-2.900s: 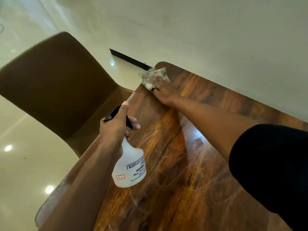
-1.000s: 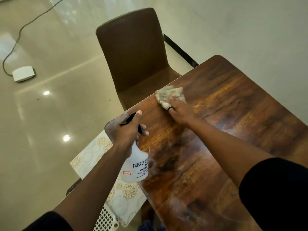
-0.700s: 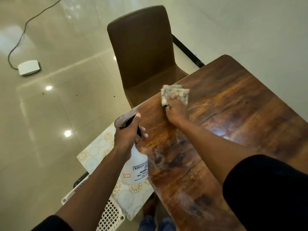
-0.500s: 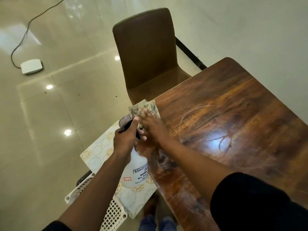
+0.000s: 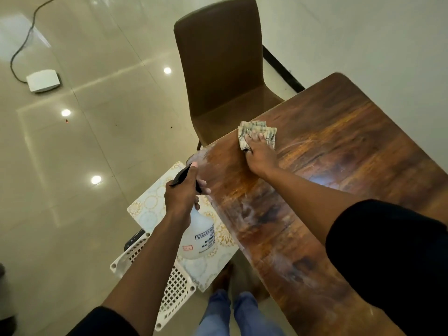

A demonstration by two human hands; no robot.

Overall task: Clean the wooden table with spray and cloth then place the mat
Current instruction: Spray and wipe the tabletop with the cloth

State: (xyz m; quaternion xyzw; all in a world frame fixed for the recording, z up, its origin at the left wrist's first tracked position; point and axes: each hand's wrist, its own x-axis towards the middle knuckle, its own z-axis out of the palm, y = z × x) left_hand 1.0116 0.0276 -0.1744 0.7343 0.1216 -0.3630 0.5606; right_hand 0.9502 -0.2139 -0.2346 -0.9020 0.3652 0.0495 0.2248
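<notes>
The wooden table (image 5: 339, 146) fills the right side, its near part streaked with pale wet marks. My right hand (image 5: 260, 158) presses a folded greyish cloth (image 5: 254, 130) flat on the table near its left edge. My left hand (image 5: 181, 195) holds a white spray bottle (image 5: 200, 238) by its black trigger head, just off the table's near-left corner. Below the bottle a patterned white-and-gold mat (image 5: 155, 202) lies on a white lattice basket (image 5: 174, 287).
A brown chair (image 5: 223, 69) stands at the table's far left end. A white box with a cable (image 5: 42, 80) lies on the glossy tiled floor at the left. A pale wall runs along the table's right side. My legs in jeans (image 5: 230, 316) show below.
My right hand slid the cloth from the table's near-left corner beside the bottle back out along the left edge, away from me. The left hand with the bottle has hardly moved.
</notes>
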